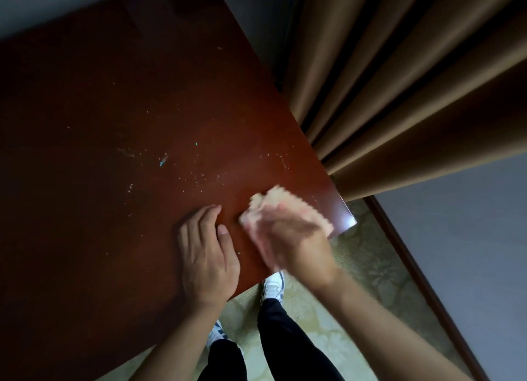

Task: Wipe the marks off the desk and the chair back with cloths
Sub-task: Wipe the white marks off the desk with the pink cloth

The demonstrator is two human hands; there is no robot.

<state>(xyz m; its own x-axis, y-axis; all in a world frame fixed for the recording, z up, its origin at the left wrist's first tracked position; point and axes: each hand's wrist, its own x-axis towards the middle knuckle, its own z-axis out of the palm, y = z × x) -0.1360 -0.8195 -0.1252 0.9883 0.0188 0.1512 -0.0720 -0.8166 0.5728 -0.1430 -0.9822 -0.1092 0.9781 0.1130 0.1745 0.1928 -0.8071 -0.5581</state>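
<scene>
Desk (114,238) marks (164,161) lie beyond the cloth (273,206), pressed down under the blurred right hand (288,238); its grip cannot be told. Left hand (205,255) is rested flat, fingers relaxed. Firm overlapping strokes are needed.

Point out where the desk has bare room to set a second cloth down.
Most of the desk is bare: the far end and left side. Crowded only at the near right corner, where the left hand rests beside the right hand and cloth.

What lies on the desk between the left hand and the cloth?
In the head view, only a narrow strip of bare desk separates the left hand from the cloth that the right hand holds.
</scene>
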